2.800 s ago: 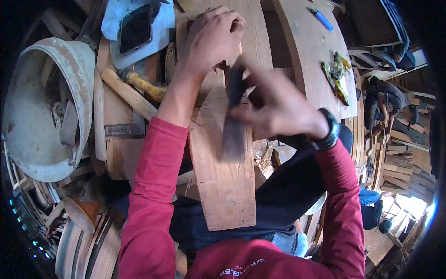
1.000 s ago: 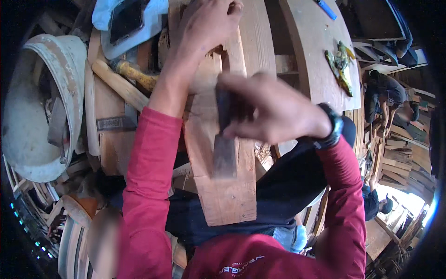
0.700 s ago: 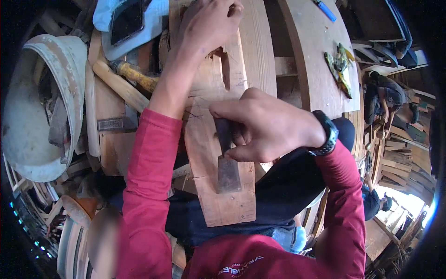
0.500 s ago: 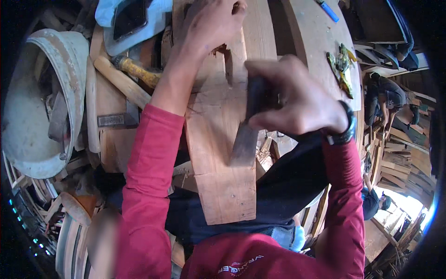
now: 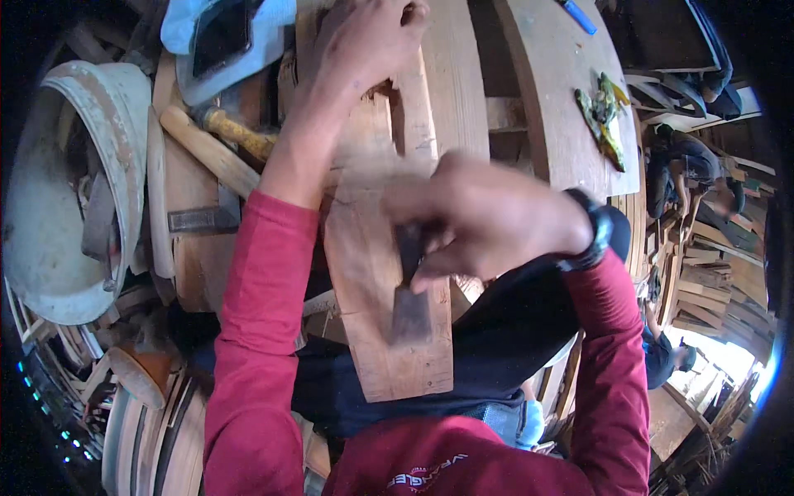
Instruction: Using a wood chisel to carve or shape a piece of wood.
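A long pale wooden board [image 5: 376, 298] runs from the top of the view toward my lap, with a narrow slot and a ragged notch cut into it. My left hand [image 5: 372, 41] is at its far part, fingers curled closed. Whatever is inside those fingers is hidden, and the upper view edge cuts the hand. Over the board's near half, my right hand [image 5: 488, 219] grips a dark tool with a broad flat blade [image 5: 411, 318] pointing toward me. Motion smears this hand and the tool; whether the blade touches the wood I cannot tell.
Left stand a yellow-handled tool [image 5: 236, 132], a wooden handle [image 5: 207, 149], a large whitish bucket [image 5: 124, 124] and a phone [image 5: 222, 37] on pale blue material. Right are a blue pen-like object [image 5: 579, 16] and yellow-green scraps [image 5: 608, 120]. Another person [image 5: 691, 161] bends among wood pieces.
My right hand has moved toward me and left, carrying the broad-bladed tool lower over the board's near end. My left hand stays nearly in place on the board, still closed.
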`<state>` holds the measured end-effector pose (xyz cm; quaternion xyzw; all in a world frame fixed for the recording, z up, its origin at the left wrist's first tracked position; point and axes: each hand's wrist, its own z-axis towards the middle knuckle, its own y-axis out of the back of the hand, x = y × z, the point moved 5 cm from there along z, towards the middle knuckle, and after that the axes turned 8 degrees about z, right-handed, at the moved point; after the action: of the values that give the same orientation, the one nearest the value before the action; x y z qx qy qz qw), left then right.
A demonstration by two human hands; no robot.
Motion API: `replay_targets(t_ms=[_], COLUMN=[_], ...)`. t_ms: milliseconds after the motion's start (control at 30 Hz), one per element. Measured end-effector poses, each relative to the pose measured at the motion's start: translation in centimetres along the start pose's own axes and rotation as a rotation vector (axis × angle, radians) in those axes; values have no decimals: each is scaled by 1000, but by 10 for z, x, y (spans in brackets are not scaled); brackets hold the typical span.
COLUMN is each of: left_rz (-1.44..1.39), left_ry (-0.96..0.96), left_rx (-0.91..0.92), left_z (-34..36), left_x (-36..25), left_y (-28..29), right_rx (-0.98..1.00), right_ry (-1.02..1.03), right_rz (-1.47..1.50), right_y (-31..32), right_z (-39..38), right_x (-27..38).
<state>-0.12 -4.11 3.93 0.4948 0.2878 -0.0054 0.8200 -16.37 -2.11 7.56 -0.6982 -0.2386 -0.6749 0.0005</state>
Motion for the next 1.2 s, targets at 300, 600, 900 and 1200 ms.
replay_targets(t_ms=[300,600,900,1200], left_rz=[-19,-22,8,16], left_ry=[23,47,41,3], left_rx=[28,46,63,16], left_z=[0,-1,-1,-2], left_x=[-1,-1,-6,2], left_y=[0,0,-2,-6], right_rx=[193,100,-16,149], right_ry=[7,68,155,23], right_rz=[18,185,45,144], right_y=[-34,-15,-6,-8], right_z=[5,3,-5,-6], right_x=[-4,8,8,13])
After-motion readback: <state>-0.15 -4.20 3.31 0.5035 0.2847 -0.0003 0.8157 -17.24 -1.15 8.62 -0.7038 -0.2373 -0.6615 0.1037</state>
